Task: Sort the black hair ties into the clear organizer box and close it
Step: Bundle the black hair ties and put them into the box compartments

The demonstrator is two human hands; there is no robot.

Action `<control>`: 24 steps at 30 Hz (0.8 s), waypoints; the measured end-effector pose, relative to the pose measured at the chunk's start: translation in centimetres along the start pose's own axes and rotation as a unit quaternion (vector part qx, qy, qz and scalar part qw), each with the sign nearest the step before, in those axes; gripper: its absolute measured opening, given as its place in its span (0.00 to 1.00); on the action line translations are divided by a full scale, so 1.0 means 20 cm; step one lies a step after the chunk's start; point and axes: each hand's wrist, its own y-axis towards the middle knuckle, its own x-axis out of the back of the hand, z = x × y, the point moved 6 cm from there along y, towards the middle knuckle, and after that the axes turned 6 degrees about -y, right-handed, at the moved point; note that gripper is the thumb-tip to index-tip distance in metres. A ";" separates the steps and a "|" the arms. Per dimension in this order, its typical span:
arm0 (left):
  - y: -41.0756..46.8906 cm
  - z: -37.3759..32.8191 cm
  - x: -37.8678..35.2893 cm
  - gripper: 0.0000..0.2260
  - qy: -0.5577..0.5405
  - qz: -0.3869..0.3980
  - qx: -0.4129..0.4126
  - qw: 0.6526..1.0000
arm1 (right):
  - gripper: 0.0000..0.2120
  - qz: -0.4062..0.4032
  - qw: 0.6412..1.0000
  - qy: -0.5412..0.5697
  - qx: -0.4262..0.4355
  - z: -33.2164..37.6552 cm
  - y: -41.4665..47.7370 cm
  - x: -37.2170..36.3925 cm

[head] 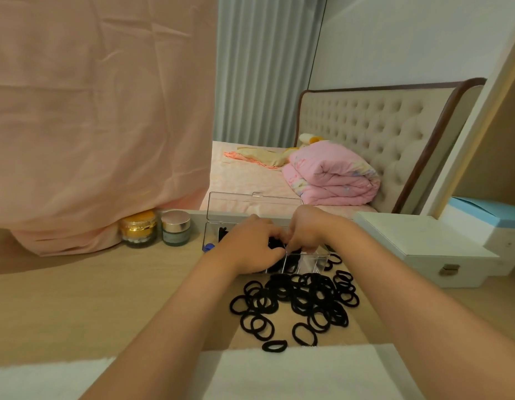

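Clear box [308, 259] at worktop's [91, 298] far edge, lid [250, 202] raised upright. Both hands over box compartments: left hand [247, 246] curled, right hand [308, 229] curled, fingertips meeting above black ties already inside; grip hidden, cannot tell what either grasps. Loose hair ties [299, 304] heaped on worktop just before box, toward near edge. Two jars [155, 230] left of box. White case [423, 249] at right edge.

Lighting is soft, warm and even, moderately dim. Shadows are faint, with no strong glare. Wide-angle distortion bends straight edges near the frame borders. Focus is slightly soft throughout.
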 end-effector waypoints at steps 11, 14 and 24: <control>0.01 0.00 -0.02 0.14 0.024 0.021 0.014 0.999 | 0.15 -0.066 0.993 0.054 0.082 -0.10 -0.23 -0.02; 0.01 -0.01 0.01 0.15 0.001 -0.019 0.013 1.000 | 0.18 -0.070 0.993 -0.018 0.090 -0.06 -0.23 -0.08; 0.01 0.00 -0.07 0.24 0.111 0.057 0.014 0.992 | 0.19 -0.112 0.987 0.082 0.082 -0.09 -0.28 0.00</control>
